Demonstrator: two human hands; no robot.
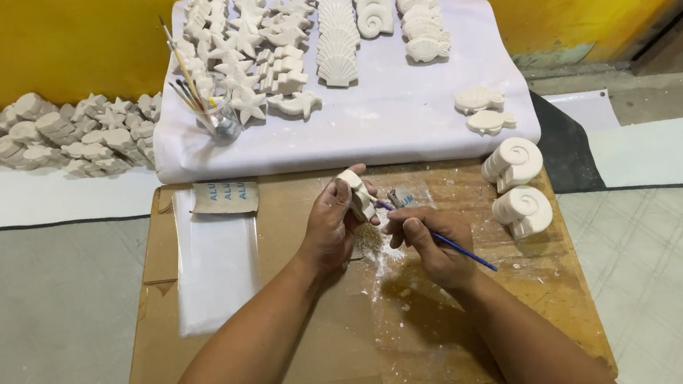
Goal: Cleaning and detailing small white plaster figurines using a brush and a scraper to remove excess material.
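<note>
My left hand [329, 225] holds a small white plaster figure [357, 193] on edge above a cardboard-covered board [282, 325]. My right hand [428, 241] grips a thin blue-handled brush [462, 251], its tip against the figure's side. White dust and crumbs [377, 252] lie on the cardboard just below the two hands. A small dark scrap [400, 197] rests beside the figure.
Two stacks of spiral shell casts [518, 186] stand at the right. A white cloth [380, 118] behind carries rows of starfish, scallop and fish casts, plus a glass jar of brushes [216, 109]. More casts [54, 133] lie at the left wall. A clear plastic bag [214, 259] lies left.
</note>
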